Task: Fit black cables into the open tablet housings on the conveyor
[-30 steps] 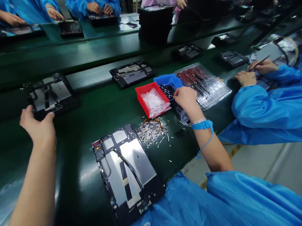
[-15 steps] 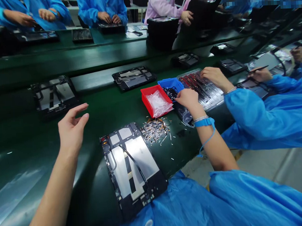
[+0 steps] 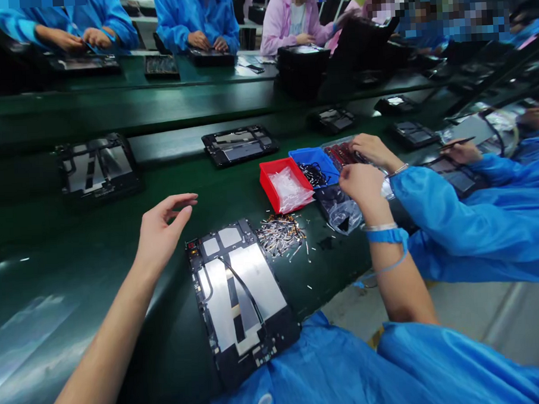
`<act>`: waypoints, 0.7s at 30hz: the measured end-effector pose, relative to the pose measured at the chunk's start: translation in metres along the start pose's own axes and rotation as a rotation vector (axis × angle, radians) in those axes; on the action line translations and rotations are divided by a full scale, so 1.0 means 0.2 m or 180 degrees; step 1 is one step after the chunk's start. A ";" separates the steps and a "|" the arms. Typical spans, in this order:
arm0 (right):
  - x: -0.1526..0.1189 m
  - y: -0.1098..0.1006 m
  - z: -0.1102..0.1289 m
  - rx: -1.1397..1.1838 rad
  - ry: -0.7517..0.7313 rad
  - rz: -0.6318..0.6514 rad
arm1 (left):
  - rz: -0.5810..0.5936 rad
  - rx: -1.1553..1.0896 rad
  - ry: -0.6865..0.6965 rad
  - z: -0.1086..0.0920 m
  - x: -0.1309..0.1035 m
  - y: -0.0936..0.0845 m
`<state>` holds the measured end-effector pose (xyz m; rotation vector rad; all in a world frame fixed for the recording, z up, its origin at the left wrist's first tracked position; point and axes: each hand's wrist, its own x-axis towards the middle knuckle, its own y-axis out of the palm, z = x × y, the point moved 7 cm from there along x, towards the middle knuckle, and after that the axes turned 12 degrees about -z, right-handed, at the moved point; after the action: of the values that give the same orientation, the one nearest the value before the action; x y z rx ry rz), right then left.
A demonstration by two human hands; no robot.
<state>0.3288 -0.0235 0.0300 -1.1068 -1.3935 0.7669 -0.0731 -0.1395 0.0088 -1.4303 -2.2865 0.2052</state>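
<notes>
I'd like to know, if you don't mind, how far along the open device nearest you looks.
Seemingly done: the near device lies opened, a dark cable across it. In hand: the left hand looks empty; the right hand is beside the blue bin, its grip unclear. Probably left: closing up, since its inside is exposed.

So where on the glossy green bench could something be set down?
The bench is bare between the left hand and the far-left opened black tablet, and from that tablet across to the red plastic bin. It is crowded around the blue plastic bin: black cables, a clear bag, the right hand.
</notes>
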 end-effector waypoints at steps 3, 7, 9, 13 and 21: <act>-0.05 -0.08 -0.02 0.0088 0.0136 -0.0740 | 0.0165 -0.0032 -0.0012 -0.02 -0.02 0.03; -0.21 -0.24 0.19 0.0771 -0.0964 -0.1912 | 0.0416 -0.0284 -0.0115 -0.05 -0.08 0.09; -0.36 -0.33 0.35 0.1263 -0.1760 -0.2381 | 0.0644 -0.0573 -0.0274 -0.06 -0.12 0.14; -0.59 -0.48 0.61 0.2005 -0.2744 -0.2788 | 0.1294 -0.1336 -0.0849 -0.08 -0.25 0.27; -0.72 -0.59 0.78 0.2456 -0.3115 -0.2819 | 0.1969 -0.2256 -0.1715 -0.10 -0.41 0.40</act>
<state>0.1425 -0.1753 0.0628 0.5961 -1.8703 1.0528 0.0316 -0.1767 -0.0234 -2.7213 -2.3393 -0.0691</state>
